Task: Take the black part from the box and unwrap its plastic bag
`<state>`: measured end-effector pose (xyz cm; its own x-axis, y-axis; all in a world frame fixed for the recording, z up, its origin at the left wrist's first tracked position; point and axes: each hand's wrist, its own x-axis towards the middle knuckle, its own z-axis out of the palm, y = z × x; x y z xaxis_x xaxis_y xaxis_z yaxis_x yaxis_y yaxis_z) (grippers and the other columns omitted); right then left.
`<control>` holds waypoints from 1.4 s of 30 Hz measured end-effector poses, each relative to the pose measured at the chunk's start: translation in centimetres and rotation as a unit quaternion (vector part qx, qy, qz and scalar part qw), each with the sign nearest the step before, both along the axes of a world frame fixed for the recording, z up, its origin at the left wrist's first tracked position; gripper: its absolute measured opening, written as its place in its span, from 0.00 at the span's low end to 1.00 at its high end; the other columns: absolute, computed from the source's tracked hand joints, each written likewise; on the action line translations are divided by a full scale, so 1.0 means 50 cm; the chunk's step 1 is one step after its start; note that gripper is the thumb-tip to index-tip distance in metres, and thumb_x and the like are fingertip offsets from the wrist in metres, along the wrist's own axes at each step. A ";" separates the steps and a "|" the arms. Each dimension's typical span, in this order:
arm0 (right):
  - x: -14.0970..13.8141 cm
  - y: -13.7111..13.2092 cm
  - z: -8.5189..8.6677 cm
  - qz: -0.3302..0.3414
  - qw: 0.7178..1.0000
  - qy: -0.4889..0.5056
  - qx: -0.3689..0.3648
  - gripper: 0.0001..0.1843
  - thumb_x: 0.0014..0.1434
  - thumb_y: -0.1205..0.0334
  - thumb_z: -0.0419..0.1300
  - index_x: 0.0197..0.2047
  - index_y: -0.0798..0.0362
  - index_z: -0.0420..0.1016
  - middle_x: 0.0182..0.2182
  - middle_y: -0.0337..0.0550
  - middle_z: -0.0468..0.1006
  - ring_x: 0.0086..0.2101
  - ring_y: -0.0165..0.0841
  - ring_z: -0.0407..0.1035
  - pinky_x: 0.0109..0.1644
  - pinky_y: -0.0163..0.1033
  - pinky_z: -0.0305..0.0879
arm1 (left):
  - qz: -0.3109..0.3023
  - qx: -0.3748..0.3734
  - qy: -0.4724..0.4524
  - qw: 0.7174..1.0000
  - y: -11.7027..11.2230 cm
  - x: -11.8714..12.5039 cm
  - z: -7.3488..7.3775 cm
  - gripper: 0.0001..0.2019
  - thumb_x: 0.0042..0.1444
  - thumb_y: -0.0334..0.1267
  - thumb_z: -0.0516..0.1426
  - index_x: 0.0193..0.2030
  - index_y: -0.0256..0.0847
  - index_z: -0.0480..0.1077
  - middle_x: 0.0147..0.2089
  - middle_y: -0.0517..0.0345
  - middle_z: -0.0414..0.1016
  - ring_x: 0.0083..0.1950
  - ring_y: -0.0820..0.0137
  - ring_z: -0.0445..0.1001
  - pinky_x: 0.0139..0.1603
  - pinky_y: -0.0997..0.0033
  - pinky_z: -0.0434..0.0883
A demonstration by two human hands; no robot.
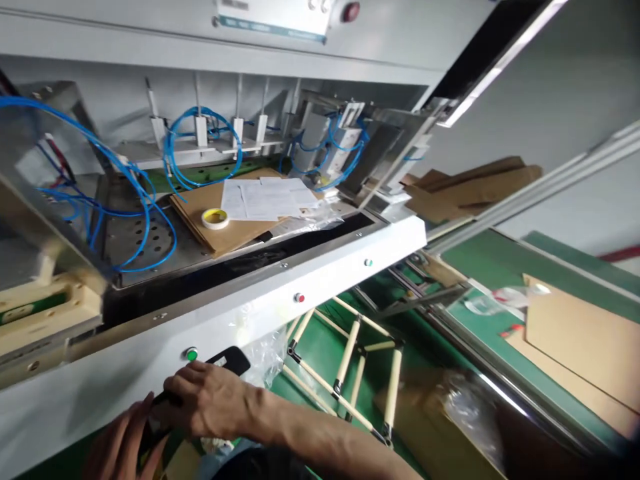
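A long black object [235, 361] with a rounded end and a small white label lies across the bottom left, in front of the machine's white front panel. My right hand [213, 400] is wrapped round it, the knuckles upward and the rounded end sticking out past the fingers. Lower left, my left hand [120, 443] is blurred, its fingers bent about the dark lower end close to my right hand. Both palms hide most of the object, so its kind is unclear. A green button [191, 354] sits on the panel just above my right hand.
Inside the machine, a tape roll [215, 219] and papers [267, 198] rest on cardboard [200, 230], among blue air hoses [173, 157]. A tubular frame [345, 360] stands below the panel. Right, a green table [480, 267] carries cardboard sheets [585, 340].
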<state>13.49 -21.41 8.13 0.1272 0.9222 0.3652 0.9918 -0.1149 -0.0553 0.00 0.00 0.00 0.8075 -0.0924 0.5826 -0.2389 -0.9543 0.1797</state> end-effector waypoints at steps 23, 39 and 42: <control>0.169 -0.385 -0.271 -0.349 0.919 0.074 0.164 0.20 0.73 0.62 0.57 0.64 0.39 0.78 0.54 0.45 0.83 0.57 0.39 0.71 0.64 0.49 0.62 | -0.043 0.020 0.070 0.996 -0.229 0.352 0.106 0.29 0.71 0.50 0.56 0.74 0.43 0.60 0.58 0.41 0.77 0.56 0.50 0.78 0.55 0.52 0.75; 0.165 -0.390 -0.270 -0.362 0.919 0.075 0.139 0.22 0.72 0.64 0.57 0.65 0.36 0.76 0.55 0.41 0.83 0.56 0.39 0.72 0.70 0.53 0.55 | -0.102 0.016 0.085 0.991 -0.248 0.410 0.079 0.26 0.70 0.46 0.57 0.71 0.40 0.63 0.56 0.42 0.78 0.56 0.52 0.79 0.57 0.51 0.77; 0.166 -0.391 -0.269 -0.365 0.917 0.070 0.143 0.22 0.72 0.64 0.58 0.65 0.36 0.77 0.54 0.42 0.83 0.56 0.39 0.72 0.69 0.53 0.56 | -0.101 -0.006 0.090 0.991 -0.252 0.412 0.069 0.26 0.70 0.45 0.57 0.71 0.41 0.63 0.56 0.42 0.79 0.57 0.53 0.79 0.57 0.52 0.78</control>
<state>21.82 -40.94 -5.31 0.7366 0.4419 0.5119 0.6375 -0.7064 -0.3076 20.61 -12.62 3.46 0.8639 -0.2567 0.4334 -0.3877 -0.8882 0.2467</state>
